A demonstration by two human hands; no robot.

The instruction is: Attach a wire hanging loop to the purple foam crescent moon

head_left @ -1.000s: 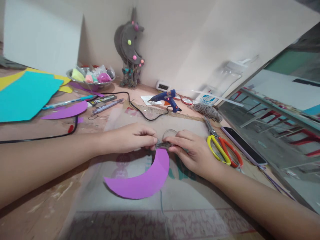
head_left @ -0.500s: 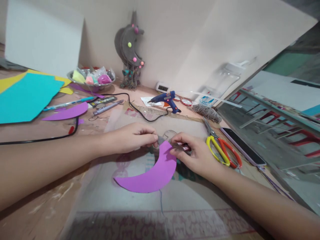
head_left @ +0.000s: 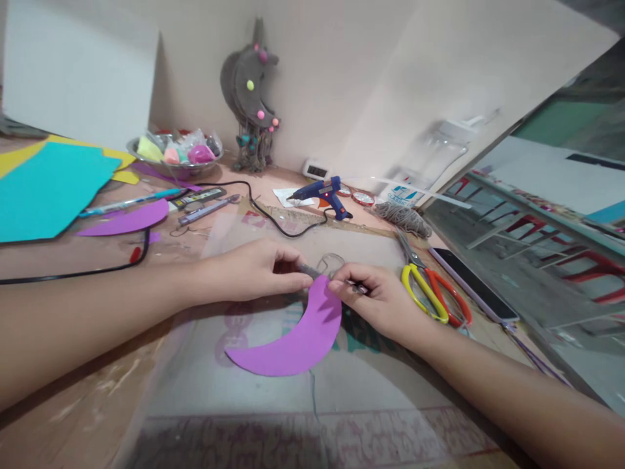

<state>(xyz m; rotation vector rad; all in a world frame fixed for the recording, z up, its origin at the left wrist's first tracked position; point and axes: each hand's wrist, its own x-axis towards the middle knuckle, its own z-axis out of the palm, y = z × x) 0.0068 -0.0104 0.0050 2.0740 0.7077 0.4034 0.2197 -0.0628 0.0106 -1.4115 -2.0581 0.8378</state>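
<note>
A purple foam or paper crescent [head_left: 293, 348] is held tilted over the covered tabletop, its lower tip pointing left. My right hand [head_left: 375, 296] pinches its upper right edge between thumb and fingers. At the crescent's upper tip, my left hand [head_left: 273, 270] is closed, thumb touching the tip and fingers at a short bit of grey yarn [head_left: 307, 269]. How the yarn is joined to the crescent's back is hidden. Something small and dark shows inside my right fingers, too blurred to name. Just behind the tip is a thin wire-like loop [head_left: 331, 262].
Scissors [head_left: 424, 286] and a phone [head_left: 471, 286] lie at right. A blue glue gun [head_left: 319, 190], its black cord and a grey yarn skein [head_left: 403, 219] are behind. Coloured sheets [head_left: 53, 189], pens and a bowl [head_left: 178, 168] stand left. A grey moon ornament [head_left: 251, 91] hangs at the wall.
My left thumb has moved onto the crescent's tip, and the left fingers have lifted and drawn in around the grey yarn. The crescent has shifted slightly; my right hand stays on its edge.
</note>
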